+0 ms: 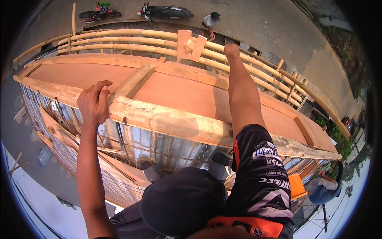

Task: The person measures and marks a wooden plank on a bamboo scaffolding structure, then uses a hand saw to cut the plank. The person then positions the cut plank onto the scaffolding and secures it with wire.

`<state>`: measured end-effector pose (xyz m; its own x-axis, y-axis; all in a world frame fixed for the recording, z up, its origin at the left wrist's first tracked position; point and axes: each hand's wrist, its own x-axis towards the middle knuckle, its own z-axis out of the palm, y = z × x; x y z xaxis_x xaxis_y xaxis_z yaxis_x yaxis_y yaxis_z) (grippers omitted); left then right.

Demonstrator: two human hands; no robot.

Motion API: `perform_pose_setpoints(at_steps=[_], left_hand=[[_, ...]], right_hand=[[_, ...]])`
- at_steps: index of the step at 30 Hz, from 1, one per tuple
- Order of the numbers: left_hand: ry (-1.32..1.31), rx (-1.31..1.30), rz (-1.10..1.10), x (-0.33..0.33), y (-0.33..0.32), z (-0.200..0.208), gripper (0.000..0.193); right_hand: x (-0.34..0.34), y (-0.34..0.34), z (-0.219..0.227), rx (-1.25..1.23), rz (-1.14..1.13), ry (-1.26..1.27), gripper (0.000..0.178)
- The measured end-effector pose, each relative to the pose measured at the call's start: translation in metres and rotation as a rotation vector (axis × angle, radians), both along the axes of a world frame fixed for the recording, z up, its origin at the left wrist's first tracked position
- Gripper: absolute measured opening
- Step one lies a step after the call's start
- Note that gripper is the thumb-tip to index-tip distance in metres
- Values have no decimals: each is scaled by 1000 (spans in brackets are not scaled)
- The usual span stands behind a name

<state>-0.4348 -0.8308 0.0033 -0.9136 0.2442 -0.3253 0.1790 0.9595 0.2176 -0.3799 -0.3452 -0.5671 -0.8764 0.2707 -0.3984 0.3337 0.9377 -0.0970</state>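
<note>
My left hand [94, 102] is at a long pale timber beam [167, 119], close to a short cross-piece [133, 81]. Its thumb and index finger stand apart, with nothing visible between them. Stretched far ahead, my right arm crosses an orange-brown plywood panel [185, 89] framed in timber. At its end my right hand [231, 52] is closed over the bamboo rails [155, 51]; whatever it holds, if anything, is hidden. Left of this hand, small plywood pieces [198, 48] rest against the bamboo.
Below the rails a person [211, 20] reaches toward the bamboo. Two motorcycles, one red [97, 14] and one dark [167, 12], stand on the ground. Steel bars form a grid [135, 147] under the beam, near my feet. Another person [326, 185] is at the right.
</note>
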Motion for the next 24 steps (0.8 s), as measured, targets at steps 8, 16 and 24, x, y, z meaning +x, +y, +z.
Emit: perform_pose_setpoints(at_steps=[8,16,24], left_hand=[[16,16,-17,2,-4,7,22],[2,16,-23,-1,-3,5,23],[25,60,-3,-2,0,5,19]], right_hand=[[15,6,-2,-383,-139,-232,37],[14,-1,52,-247,186,-327,35],[5,-14,87,-194,225,-509,18]])
